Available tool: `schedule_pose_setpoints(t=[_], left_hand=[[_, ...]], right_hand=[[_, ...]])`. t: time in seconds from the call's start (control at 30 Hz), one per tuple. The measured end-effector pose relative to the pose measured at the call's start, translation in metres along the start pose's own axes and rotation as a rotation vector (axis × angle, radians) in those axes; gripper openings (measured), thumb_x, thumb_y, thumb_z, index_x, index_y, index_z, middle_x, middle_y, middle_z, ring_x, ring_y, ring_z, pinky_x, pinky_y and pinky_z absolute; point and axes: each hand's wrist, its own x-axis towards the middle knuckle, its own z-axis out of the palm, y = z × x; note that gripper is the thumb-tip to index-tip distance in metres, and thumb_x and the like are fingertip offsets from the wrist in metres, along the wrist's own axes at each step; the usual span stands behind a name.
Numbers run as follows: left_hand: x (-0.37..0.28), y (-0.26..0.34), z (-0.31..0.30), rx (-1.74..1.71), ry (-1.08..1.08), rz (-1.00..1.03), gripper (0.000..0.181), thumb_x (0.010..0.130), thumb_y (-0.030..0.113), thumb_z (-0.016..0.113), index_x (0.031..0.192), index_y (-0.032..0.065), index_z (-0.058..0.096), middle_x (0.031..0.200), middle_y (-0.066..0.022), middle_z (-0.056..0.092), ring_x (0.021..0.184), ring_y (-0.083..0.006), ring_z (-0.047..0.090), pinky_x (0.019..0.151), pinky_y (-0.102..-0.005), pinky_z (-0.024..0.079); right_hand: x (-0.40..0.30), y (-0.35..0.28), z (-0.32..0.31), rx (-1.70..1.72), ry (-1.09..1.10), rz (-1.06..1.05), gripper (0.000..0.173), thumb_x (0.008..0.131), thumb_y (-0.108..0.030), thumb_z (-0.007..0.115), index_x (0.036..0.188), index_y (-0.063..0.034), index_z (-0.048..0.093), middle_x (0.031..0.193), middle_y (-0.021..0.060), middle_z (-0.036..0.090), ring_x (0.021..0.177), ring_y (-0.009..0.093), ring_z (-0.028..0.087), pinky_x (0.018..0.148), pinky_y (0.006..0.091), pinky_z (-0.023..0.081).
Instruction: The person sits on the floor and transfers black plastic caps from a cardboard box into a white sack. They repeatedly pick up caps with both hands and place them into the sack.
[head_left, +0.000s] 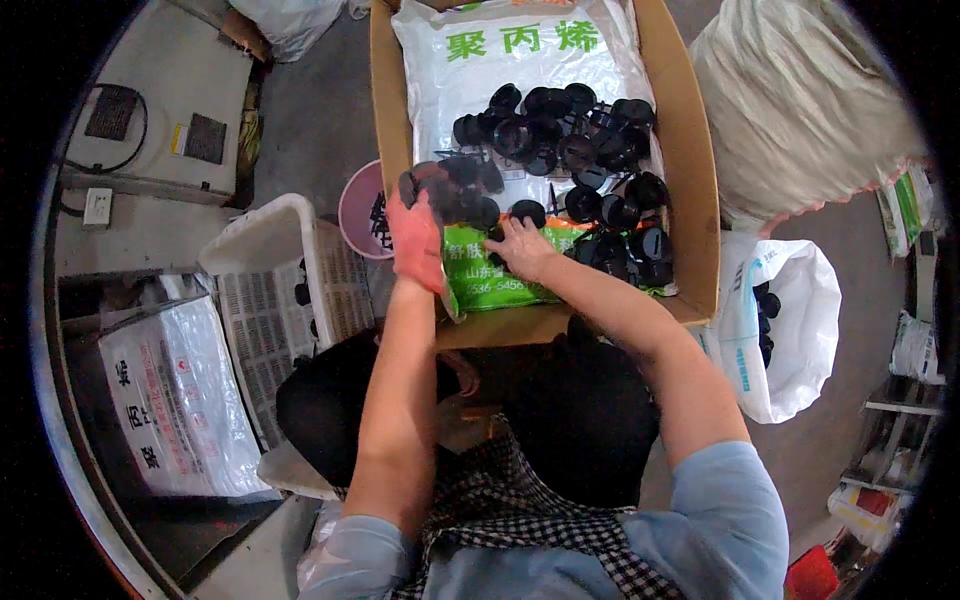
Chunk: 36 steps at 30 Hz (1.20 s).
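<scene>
Black round plastic caps (577, 150), several with thin stems, lie heaped on a white and green woven sack (517, 289) that bears writing. The sack lies inside an open cardboard box (694, 225). My left hand (420, 236) wears a pink glove with dark fingertips. It is at the box's left side, its blurred fingers against black caps, and its grip is unclear. My bare right hand (521, 244) is low over the sack, fingertips at a single black cap (528, 213). Another dark piece shows by its thumb; whether it is pinched I cannot tell.
A pink bucket (352, 214) with black pieces stands left of the box, beside a white plastic basket (311, 247). On the right are an open white sack (810, 330) holding black caps and a large beige sack (795, 112). A machine cabinet (165, 112) stands far left.
</scene>
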Motion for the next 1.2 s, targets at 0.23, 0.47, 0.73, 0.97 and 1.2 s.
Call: schedule_pose_setpoints(t=[0.23,0.47,0.73,0.97,1.2], left_hand=[[-0.016,0.075,0.048,1.344,-0.271,0.097,0.04,0.081,0.041,0.055,0.097,0.004,0.062,0.098,-0.016,0.063,0.092,-0.0292,0.061,0.08,-0.0379,0.046],[-0.01,0.005,0.089,1.33,-0.794,-0.169,0.049,0.08,0.045,0.058,0.093,-0.0012,0.063,0.09,-0.02,0.063,0.081,-0.0326,0.061,0.074,-0.0406,0.047],[-0.07,-0.017,0.108,0.333,-0.148,0.02,0.026,0.084,0.022,0.059,0.1,0.0017,0.059,0.091,-0.0122,0.064,0.084,-0.0227,0.061,0.074,-0.0307,0.046],[-0.077,-0.016,0.113,0.519,-0.596,0.072,0.024,0.09,0.023,0.05,0.1,0.0027,0.058,0.085,-0.0032,0.063,0.068,-0.0154,0.059,0.063,-0.0297,0.047],[-0.021,-0.063,0.055,0.169,-0.266,-0.384,0.025,0.091,0.02,0.048,0.106,0.0002,0.056,0.085,-0.0101,0.065,0.071,-0.0177,0.061,0.062,-0.0278,0.05]], right_hand=[[-0.081,0.019,-0.076,-0.16,0.38,-0.1,0.025,0.079,-0.015,0.05,0.1,-0.021,0.062,0.101,0.0117,0.05,0.097,0.028,0.048,0.088,0.045,0.038],[-0.139,0.016,-0.121,-0.197,0.498,-0.016,0.027,0.073,-0.011,0.056,0.099,-0.0169,0.055,0.1,0.0137,0.047,0.1,0.031,0.047,0.097,0.043,0.035],[-0.182,0.013,-0.122,1.008,0.768,0.219,0.037,0.063,0.008,0.061,0.096,-0.0066,0.052,0.099,0.0065,0.046,0.101,0.022,0.049,0.09,0.0308,0.037],[-0.209,0.031,-0.114,1.111,1.062,0.524,0.043,0.07,0.001,0.062,0.109,-0.0083,0.047,0.1,0.0058,0.052,0.1,0.018,0.048,0.09,0.0303,0.038],[-0.361,0.075,-0.164,0.074,0.951,1.43,0.054,0.072,-0.01,0.069,0.12,-0.0112,0.046,0.116,0.0225,0.047,0.108,0.036,0.048,0.09,0.0422,0.04]])
